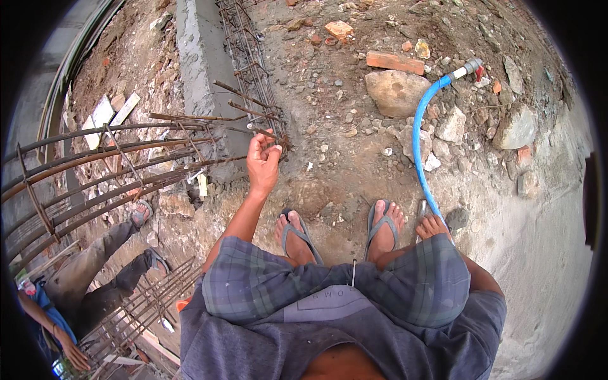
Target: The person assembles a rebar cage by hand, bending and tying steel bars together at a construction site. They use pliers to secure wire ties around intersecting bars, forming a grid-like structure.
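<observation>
My left hand (263, 163) reaches out in front of my left knee, its fingers curled in a pinch. Its fingertips touch or lie just over a rusty rebar rod (258, 130) at the end of a rebar cage (250, 60); whatever is between them is too small to make out. By my right knee, my right hand (432, 226) is closed around a shiny metal tool (422, 209). Only a short piece of that tool shows, so its kind is unclear. A blue hose (417, 136) passes right beside this hand.
Long curved rebars (95, 161) with stirrups spread at left, beside a grey concrete beam (206, 69). Another person (95, 278) is at lower left, near more rebar (142, 304). Stones (396, 93), a brick (395, 62) and rubble lie ahead; a concrete slope (538, 253) rises at right.
</observation>
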A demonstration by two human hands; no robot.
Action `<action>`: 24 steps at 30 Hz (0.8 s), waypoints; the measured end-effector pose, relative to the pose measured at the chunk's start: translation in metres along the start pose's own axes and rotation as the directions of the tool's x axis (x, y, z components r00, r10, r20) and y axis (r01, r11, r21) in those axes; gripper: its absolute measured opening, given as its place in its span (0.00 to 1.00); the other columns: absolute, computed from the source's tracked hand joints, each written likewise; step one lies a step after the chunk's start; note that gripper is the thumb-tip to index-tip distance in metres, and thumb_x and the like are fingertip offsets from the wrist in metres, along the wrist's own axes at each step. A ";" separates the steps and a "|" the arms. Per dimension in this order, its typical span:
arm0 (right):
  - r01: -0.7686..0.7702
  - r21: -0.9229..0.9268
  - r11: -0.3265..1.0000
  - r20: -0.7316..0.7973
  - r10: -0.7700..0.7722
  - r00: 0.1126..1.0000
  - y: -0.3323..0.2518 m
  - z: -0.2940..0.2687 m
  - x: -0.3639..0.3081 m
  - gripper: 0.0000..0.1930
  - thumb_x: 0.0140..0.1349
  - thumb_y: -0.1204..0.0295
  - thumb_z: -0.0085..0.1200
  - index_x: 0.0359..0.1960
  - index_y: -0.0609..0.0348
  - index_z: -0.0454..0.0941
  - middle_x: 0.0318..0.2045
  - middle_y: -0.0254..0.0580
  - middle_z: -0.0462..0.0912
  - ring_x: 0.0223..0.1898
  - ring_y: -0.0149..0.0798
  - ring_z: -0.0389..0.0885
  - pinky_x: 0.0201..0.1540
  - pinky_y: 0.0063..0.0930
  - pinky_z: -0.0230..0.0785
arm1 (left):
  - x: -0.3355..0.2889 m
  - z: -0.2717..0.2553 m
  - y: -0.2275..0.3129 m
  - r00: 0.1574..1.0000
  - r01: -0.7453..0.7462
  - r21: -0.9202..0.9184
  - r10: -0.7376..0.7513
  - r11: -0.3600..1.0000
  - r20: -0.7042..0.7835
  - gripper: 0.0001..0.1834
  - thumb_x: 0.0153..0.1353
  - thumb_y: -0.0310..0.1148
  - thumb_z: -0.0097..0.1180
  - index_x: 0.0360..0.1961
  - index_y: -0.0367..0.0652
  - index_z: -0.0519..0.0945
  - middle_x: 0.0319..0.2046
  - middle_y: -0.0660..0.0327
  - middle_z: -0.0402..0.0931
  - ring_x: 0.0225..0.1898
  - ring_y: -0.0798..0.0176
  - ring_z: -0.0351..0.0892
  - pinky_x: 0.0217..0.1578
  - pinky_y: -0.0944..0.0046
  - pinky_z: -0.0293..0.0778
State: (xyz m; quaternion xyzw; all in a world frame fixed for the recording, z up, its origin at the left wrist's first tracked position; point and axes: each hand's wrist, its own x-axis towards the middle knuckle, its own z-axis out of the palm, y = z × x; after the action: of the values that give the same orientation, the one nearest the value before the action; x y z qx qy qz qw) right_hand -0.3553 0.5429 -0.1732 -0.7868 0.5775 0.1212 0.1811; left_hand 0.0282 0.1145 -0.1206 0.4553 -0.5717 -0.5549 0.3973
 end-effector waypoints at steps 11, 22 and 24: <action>0.189 -0.053 0.981 0.616 -0.116 0.779 0.010 -0.026 0.052 0.11 0.66 0.63 0.51 0.37 0.43 0.88 0.44 0.35 0.87 0.54 0.44 0.83 0.62 0.50 0.68 | -0.058 -0.036 -0.117 0.885 0.345 0.451 -0.446 0.823 0.136 0.27 0.62 0.33 0.64 0.61 0.35 0.75 0.53 0.53 0.80 0.53 0.61 0.81 0.55 0.60 0.77; -0.425 -0.354 0.833 0.767 0.519 0.378 0.007 -0.288 -0.015 0.13 0.55 0.59 0.62 0.39 0.44 0.91 0.40 0.43 0.90 0.45 0.48 0.89 0.49 0.41 0.82 | -0.010 -0.011 -0.184 0.845 0.436 0.553 -0.534 0.710 0.021 0.45 0.60 0.44 0.69 0.73 0.35 0.61 0.68 0.43 0.66 0.59 0.48 0.80 0.58 0.51 0.75; -0.501 -0.386 0.774 0.663 0.611 0.433 0.010 -0.329 -0.016 0.13 0.48 0.59 0.66 0.35 0.43 0.91 0.35 0.42 0.90 0.41 0.47 0.89 0.48 0.38 0.82 | 0.001 -0.020 -0.204 0.832 0.451 0.503 -0.552 0.737 0.064 0.43 0.59 0.43 0.70 0.69 0.35 0.63 0.64 0.45 0.71 0.59 0.47 0.80 0.57 0.50 0.74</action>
State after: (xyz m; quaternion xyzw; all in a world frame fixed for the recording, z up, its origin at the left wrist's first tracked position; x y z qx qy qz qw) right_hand -0.3755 0.4138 0.1294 -0.4348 0.6629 0.5290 0.3029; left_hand 0.0635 0.1139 -0.3227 0.6140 -0.5818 -0.5313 0.0480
